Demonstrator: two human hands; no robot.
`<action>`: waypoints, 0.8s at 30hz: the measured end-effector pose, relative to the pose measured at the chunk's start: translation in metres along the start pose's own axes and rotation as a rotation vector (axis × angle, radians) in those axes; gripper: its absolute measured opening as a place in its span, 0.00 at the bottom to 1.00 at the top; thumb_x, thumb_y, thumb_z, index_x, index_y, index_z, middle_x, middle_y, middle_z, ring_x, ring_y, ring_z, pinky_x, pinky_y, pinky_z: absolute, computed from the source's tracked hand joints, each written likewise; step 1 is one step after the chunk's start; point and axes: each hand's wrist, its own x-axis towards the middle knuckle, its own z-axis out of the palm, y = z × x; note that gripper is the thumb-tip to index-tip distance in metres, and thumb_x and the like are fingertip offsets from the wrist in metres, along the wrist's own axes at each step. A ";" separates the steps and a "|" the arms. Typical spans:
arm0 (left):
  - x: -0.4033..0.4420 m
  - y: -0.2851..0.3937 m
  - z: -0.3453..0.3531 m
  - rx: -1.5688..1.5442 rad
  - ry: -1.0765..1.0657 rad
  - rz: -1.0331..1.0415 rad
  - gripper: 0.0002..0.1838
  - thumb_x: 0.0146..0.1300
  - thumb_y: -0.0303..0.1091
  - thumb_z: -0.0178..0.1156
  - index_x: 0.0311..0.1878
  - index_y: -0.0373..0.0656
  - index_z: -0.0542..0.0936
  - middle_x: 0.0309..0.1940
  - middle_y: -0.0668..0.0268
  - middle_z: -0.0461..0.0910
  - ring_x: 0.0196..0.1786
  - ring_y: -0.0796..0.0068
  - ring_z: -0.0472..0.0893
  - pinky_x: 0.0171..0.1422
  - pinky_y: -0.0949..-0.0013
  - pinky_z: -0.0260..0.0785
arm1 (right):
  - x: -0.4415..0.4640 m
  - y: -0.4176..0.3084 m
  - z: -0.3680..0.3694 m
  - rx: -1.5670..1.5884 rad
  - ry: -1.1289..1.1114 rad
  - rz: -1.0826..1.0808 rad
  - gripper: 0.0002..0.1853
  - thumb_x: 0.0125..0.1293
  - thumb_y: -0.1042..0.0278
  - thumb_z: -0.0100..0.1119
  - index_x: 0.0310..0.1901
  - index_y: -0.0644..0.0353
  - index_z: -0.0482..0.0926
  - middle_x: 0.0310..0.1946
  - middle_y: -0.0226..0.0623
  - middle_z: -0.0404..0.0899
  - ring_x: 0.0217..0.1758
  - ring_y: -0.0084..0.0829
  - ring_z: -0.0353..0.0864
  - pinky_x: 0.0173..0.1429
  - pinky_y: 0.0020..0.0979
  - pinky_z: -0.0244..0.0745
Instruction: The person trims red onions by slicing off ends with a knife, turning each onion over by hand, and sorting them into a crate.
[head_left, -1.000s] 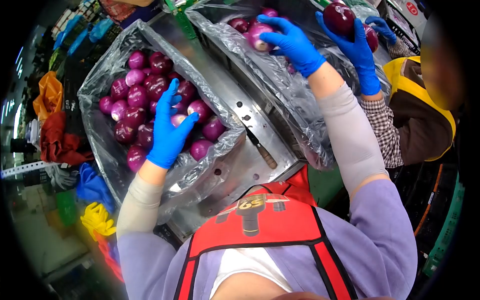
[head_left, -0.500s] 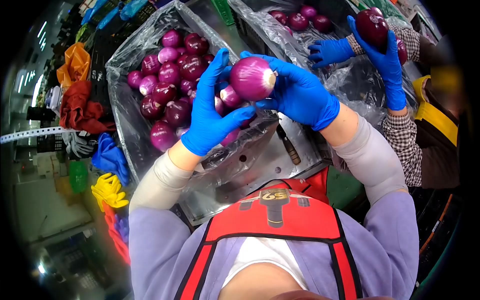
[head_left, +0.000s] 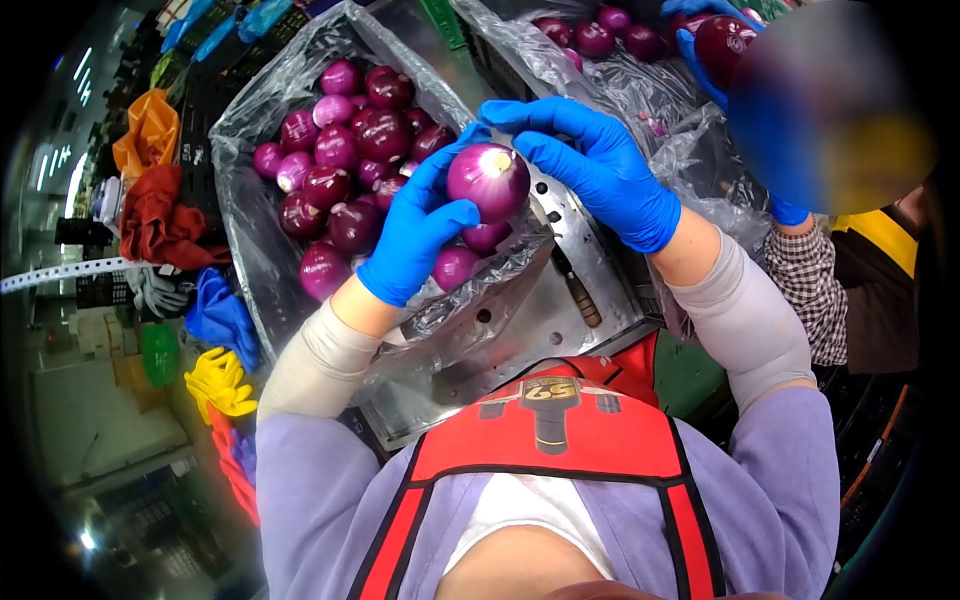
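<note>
A peeled red onion [head_left: 488, 190] sits in my left hand [head_left: 408, 240], gripped between the thumb and the fingers behind it, its pale cut end facing up. My right hand [head_left: 615, 175] is just to the right, fingers curved and apart, thumb tip close to the onion; I cannot tell whether it touches. Both hands wear blue gloves. Beneath and left of them, a crate lined with clear plastic [head_left: 238, 200] holds many shiny red onions [head_left: 338, 147]. A knife with a brown handle [head_left: 582, 303] lies on the metal surface [head_left: 530, 320] near my body.
A second plastic-lined crate [head_left: 690, 150] with several onions [head_left: 595, 40] stands at upper right. A co-worker's blue-gloved hand [head_left: 695, 65] holds an onion there, partly blurred out. Coloured gloves [head_left: 220, 380] and cloths [head_left: 165, 220] hang at the left.
My right hand has let go of the onion and drawn slightly away. The onion has turned, cut end now upward, and moved a little lower. The co-worker's hands have shifted.
</note>
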 end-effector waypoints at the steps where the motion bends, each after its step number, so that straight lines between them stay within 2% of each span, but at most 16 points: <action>1: 0.000 -0.002 -0.002 0.000 -0.001 -0.001 0.38 0.56 0.29 0.66 0.69 0.38 0.61 0.67 0.60 0.64 0.67 0.66 0.67 0.71 0.64 0.60 | -0.001 0.001 0.000 0.000 0.001 0.000 0.15 0.67 0.71 0.57 0.54 0.63 0.77 0.51 0.35 0.79 0.54 0.24 0.76 0.60 0.27 0.70; 3: 0.000 -0.004 -0.005 -0.107 -0.053 -0.048 0.36 0.57 0.35 0.65 0.67 0.37 0.62 0.63 0.59 0.68 0.64 0.66 0.70 0.69 0.64 0.63 | -0.003 0.003 -0.001 -0.123 -0.065 0.011 0.12 0.65 0.73 0.59 0.50 0.63 0.79 0.48 0.34 0.80 0.52 0.22 0.76 0.56 0.25 0.71; 7: -0.003 -0.001 -0.003 -0.199 -0.091 -0.143 0.36 0.58 0.41 0.64 0.67 0.37 0.63 0.60 0.59 0.71 0.61 0.65 0.73 0.67 0.64 0.65 | -0.006 0.008 0.002 -0.085 -0.033 0.019 0.09 0.64 0.73 0.60 0.45 0.62 0.81 0.43 0.32 0.81 0.50 0.21 0.77 0.53 0.24 0.72; 9: -0.005 -0.002 -0.004 -0.252 -0.103 -0.254 0.36 0.60 0.47 0.61 0.66 0.37 0.64 0.59 0.59 0.72 0.60 0.63 0.75 0.66 0.62 0.67 | -0.008 0.004 0.004 -0.102 0.009 0.152 0.07 0.64 0.73 0.60 0.42 0.63 0.81 0.39 0.30 0.81 0.49 0.21 0.77 0.51 0.22 0.72; 10: -0.006 -0.002 -0.004 -0.252 -0.104 -0.253 0.36 0.60 0.47 0.61 0.66 0.37 0.64 0.59 0.59 0.72 0.60 0.63 0.75 0.66 0.62 0.67 | -0.008 0.004 0.004 -0.102 0.009 0.151 0.07 0.64 0.73 0.60 0.42 0.63 0.81 0.39 0.30 0.81 0.49 0.21 0.77 0.51 0.22 0.72; 12: -0.007 -0.001 -0.004 -0.315 -0.068 -0.320 0.35 0.62 0.51 0.57 0.66 0.37 0.64 0.60 0.57 0.72 0.61 0.61 0.74 0.65 0.59 0.67 | -0.007 0.005 0.003 -0.154 0.046 0.219 0.11 0.65 0.76 0.56 0.49 0.64 0.78 0.51 0.38 0.78 0.52 0.26 0.78 0.62 0.29 0.70; 13: -0.005 -0.001 -0.003 -0.315 -0.068 -0.320 0.35 0.62 0.51 0.57 0.66 0.37 0.64 0.60 0.57 0.72 0.61 0.61 0.74 0.65 0.59 0.67 | -0.007 0.008 0.002 -0.154 0.046 0.219 0.11 0.65 0.76 0.56 0.49 0.64 0.78 0.51 0.38 0.78 0.52 0.26 0.78 0.62 0.29 0.70; 15: -0.001 -0.003 0.002 -0.311 -0.033 -0.307 0.41 0.58 0.61 0.54 0.67 0.39 0.63 0.62 0.52 0.70 0.58 0.53 0.76 0.64 0.53 0.69 | -0.005 0.015 -0.001 0.001 0.161 0.080 0.17 0.66 0.75 0.55 0.57 0.62 0.73 0.54 0.37 0.76 0.54 0.26 0.76 0.63 0.29 0.69; 16: -0.002 -0.002 0.002 -0.311 -0.033 -0.307 0.41 0.58 0.61 0.54 0.67 0.39 0.63 0.62 0.52 0.70 0.58 0.53 0.76 0.64 0.53 0.69 | -0.005 0.014 0.000 0.001 0.161 0.081 0.17 0.66 0.75 0.55 0.57 0.62 0.73 0.54 0.37 0.76 0.54 0.26 0.76 0.63 0.29 0.69; 18: -0.004 -0.001 0.001 -0.333 -0.038 -0.336 0.42 0.61 0.64 0.50 0.68 0.41 0.60 0.63 0.52 0.68 0.60 0.52 0.74 0.64 0.52 0.68 | -0.005 0.010 0.002 -0.032 0.089 0.097 0.27 0.62 0.70 0.63 0.62 0.62 0.68 0.58 0.40 0.73 0.59 0.29 0.74 0.65 0.31 0.68; 19: -0.003 0.000 0.004 -0.332 -0.038 -0.336 0.42 0.61 0.64 0.50 0.68 0.41 0.60 0.63 0.52 0.68 0.60 0.52 0.74 0.64 0.52 0.68 | -0.007 0.007 0.005 -0.032 0.090 0.096 0.27 0.62 0.70 0.63 0.62 0.62 0.68 0.58 0.40 0.73 0.59 0.29 0.74 0.65 0.31 0.68; 21: 0.000 0.002 0.010 -0.372 0.065 -0.410 0.45 0.62 0.70 0.44 0.70 0.41 0.58 0.63 0.52 0.68 0.62 0.53 0.72 0.64 0.52 0.68 | -0.011 0.001 0.012 -0.090 -0.125 0.066 0.37 0.59 0.69 0.67 0.69 0.56 0.61 0.63 0.39 0.68 0.62 0.30 0.71 0.63 0.31 0.70; 22: 0.000 0.001 0.009 -0.372 0.065 -0.410 0.45 0.62 0.70 0.44 0.70 0.41 0.58 0.63 0.52 0.68 0.62 0.53 0.72 0.64 0.52 0.68 | -0.011 0.009 0.011 -0.308 -0.187 -0.065 0.42 0.56 0.68 0.70 0.70 0.56 0.58 0.65 0.40 0.65 0.65 0.31 0.68 0.64 0.31 0.69; 24: 0.000 0.000 0.007 -0.378 0.036 -0.392 0.38 0.69 0.65 0.33 0.71 0.45 0.57 0.62 0.56 0.71 0.59 0.60 0.75 0.54 0.57 0.74 | -0.013 0.007 0.016 -0.203 -0.186 0.041 0.39 0.56 0.67 0.70 0.68 0.56 0.62 0.60 0.38 0.71 0.61 0.28 0.72 0.62 0.31 0.71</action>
